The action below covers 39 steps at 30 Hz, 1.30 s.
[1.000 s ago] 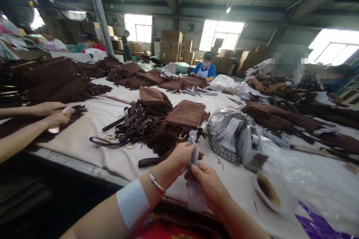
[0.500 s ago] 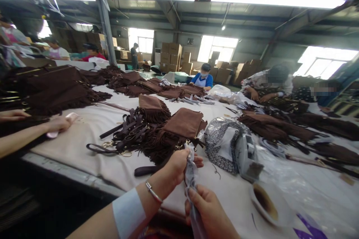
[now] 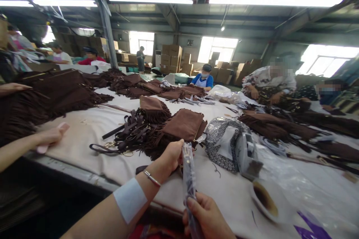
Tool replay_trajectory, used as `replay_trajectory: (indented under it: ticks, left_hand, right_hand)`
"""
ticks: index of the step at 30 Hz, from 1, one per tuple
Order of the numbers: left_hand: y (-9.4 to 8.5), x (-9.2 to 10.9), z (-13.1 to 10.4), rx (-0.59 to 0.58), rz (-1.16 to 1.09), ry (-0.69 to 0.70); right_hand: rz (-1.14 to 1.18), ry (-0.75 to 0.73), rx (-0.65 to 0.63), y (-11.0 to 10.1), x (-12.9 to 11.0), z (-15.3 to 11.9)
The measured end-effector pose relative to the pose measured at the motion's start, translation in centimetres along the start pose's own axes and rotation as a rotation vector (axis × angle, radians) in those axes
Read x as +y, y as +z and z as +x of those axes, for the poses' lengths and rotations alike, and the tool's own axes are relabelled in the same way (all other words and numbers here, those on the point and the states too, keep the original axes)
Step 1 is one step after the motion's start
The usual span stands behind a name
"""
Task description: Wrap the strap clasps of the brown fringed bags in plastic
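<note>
A dark strap in a clear plastic sleeve (image 3: 189, 171), with a metal clasp showing near its top, stands nearly upright before me. My left hand (image 3: 174, 155) is closed at its upper end; the fingertips are partly hidden behind the plastic. Lower down, my right hand (image 3: 206, 213) grips the sleeve with the thumb across its front. Just beyond my left hand lie a brown fringed pouch (image 3: 183, 125) and a smaller fringed pouch (image 3: 153, 105). Dark wrist straps with gold clasps (image 3: 123, 136) are heaped beside them.
A tape dispenser (image 3: 248, 157) and a black-and-white patterned item (image 3: 220, 143) stand to the right, near a tape roll (image 3: 265, 199) and clear plastic (image 3: 308, 186). At left, a co-worker's hand (image 3: 52, 137) holds a pink brush by fringed bags (image 3: 61, 91). Other people work across the table.
My left hand has shifted slightly left, its fingers now closed at the sleeve's top. The sleeve looks straighter and smoother. The co-worker's hand with the pink brush has moved left and down.
</note>
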<state>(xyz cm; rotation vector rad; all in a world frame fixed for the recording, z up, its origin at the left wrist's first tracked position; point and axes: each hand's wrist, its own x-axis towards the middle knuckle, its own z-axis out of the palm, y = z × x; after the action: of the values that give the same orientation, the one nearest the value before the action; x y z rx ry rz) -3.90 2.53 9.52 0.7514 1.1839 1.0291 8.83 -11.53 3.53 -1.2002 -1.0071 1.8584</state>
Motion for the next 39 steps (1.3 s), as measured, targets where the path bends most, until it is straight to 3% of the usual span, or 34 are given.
replay_trajectory:
  ticks: [3,7,10,13,20,24,27,29,33,39]
  left_hand:
    - [-0.8,-0.4,-0.4,0.058,0.123,0.109]
    - [-1.4,0.2,-0.7,0.185,0.561,0.470]
    - [-1.7,1.1,-0.7,0.144,0.819,0.581]
    - [-1.8,1.9,-0.5,0.114,0.826,0.549]
    - [-1.4,2.3,0.9,0.247,0.660,0.535]
    - [-1.8,1.6,1.2,0.300,0.505,0.481]
    - [-2.3,0.0,0.1,0.312,0.374,0.380]
    - [-2.4,-1.6,-1.4,0.220,0.235,0.250]
    - [-1.8,-4.4,-4.8,-0.173,-0.179,-0.136]
    - [-1.3,-4.9,-5.0,-0.191,-0.396,-0.177]
  right_hand:
    - [-0.001,0.020,0.002,0.0,0.0,0.1]
    - [-0.021,0.022,0.017,0.4,-0.4,-0.1]
    - [-0.052,0.011,0.027,0.5,-0.6,-0.3]
    - [-0.078,0.001,0.039,0.4,-0.6,-0.4]
    - [-0.081,-0.020,0.032,0.4,-0.8,-0.4]
    - [-0.055,-0.009,-0.008,0.4,-0.4,-0.4]
    - [-0.017,0.013,-0.041,0.2,0.2,-0.3]
    - [0.007,0.004,-0.062,0.2,0.5,-0.2]
    - [0.023,0.002,-0.124,0.6,0.7,0.4]
    - [-0.062,0.029,-0.098,1.6,0.8,1.2]
